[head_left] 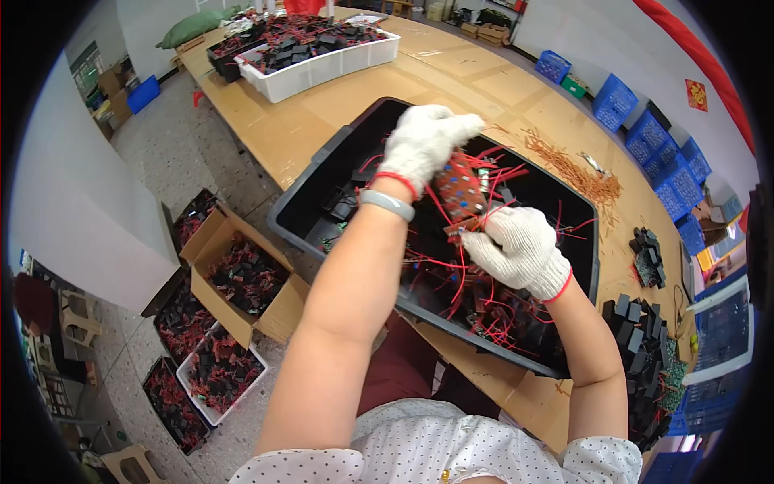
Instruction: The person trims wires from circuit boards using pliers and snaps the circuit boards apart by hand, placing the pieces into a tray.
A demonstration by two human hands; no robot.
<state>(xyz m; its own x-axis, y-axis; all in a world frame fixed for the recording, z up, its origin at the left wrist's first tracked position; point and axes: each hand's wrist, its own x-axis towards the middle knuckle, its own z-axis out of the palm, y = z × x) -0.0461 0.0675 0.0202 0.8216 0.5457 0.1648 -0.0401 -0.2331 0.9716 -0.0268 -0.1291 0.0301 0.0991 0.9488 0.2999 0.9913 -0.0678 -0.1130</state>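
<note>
Over a large black plastic tub [301,211], both my hands wear white knit gloves with red cuffs. My left hand [426,147] is closed on the upper end of a reddish-brown circuit board [460,190] dotted with small parts. My right hand [518,248] pinches the board's lower end, where a small piece with red wires [457,230] shows between thumb and fingers. Whether that piece is joined to the board I cannot tell. Loose red wires [504,324], black modules and small boards lie in the tub beneath.
The tub rests on a cardboard-covered table [451,74]. A white bin [318,66] of wired modules stands at the far left. Thin brown strips [574,171] lie beyond the tub, and black modules [637,331] are piled at right. A filled carton [284,302] stands on the floor at left.
</note>
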